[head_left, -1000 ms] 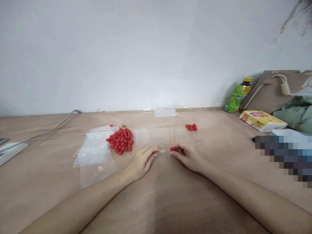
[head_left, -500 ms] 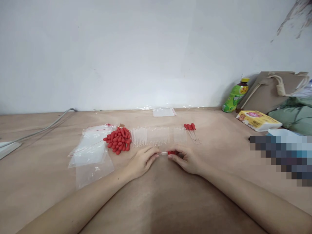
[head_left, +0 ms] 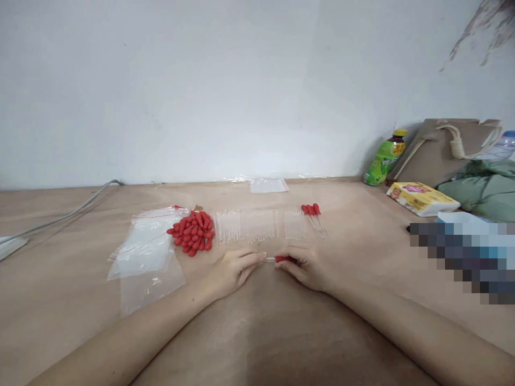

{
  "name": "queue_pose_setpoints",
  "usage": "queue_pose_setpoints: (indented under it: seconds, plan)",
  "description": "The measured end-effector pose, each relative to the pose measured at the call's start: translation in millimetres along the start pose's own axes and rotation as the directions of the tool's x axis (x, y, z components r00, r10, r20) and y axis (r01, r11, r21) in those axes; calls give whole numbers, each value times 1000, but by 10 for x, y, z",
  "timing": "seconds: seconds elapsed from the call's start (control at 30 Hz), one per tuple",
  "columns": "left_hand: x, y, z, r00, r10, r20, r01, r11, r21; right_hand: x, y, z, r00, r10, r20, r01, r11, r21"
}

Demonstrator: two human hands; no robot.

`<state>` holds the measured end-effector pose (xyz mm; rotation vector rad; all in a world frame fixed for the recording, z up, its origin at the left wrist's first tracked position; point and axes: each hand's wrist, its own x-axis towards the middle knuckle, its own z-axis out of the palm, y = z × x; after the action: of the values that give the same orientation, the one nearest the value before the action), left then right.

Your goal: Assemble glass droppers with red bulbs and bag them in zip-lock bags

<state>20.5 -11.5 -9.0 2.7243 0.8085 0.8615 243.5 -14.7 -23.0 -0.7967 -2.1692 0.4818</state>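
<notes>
Red bulbs [head_left: 192, 232] looked matt and rubbery, thin tubes [head_left: 259, 223] smooth and clear (glass or plastic, couldn't tell), zip bags [head_left: 147, 244] glossy plastic film, wall [head_left: 225, 91] matt.

- We look across a broad brown tabletop [head_left: 362, 230], faintly mottled.
- Directly behind the tabletop, we see a pale grey-white wall [head_left: 225, 91] meeting its back edge.
- High above the tabletop's right end, we notice dark brownish stains [head_left: 475, 35] on that wall.
- At the tabletop's near middle, we find a soft shadow [head_left: 281, 343]; behind the tabletop, the light looks fairly even.
</notes>
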Motion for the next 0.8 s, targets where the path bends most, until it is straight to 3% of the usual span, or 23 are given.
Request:
queue_pose_setpoints:
  seconds: [0.37, 0.67, 0.8]
  plan:
    - [12, 15, 26, 999, 17, 41, -19, 998, 53, 26, -7, 36, 993, -120, -9, 116, 975, -191]
    - [2, -64, -9, 993, -116, -39, 119, 988, 94, 46, 95, -46, 998, 42, -44, -46, 995, -91]
    - [-5, -73, -37, 993, -114, -33, 116, 990, 77, 34, 136, -50, 999, 38, -3, -38, 995, -92]
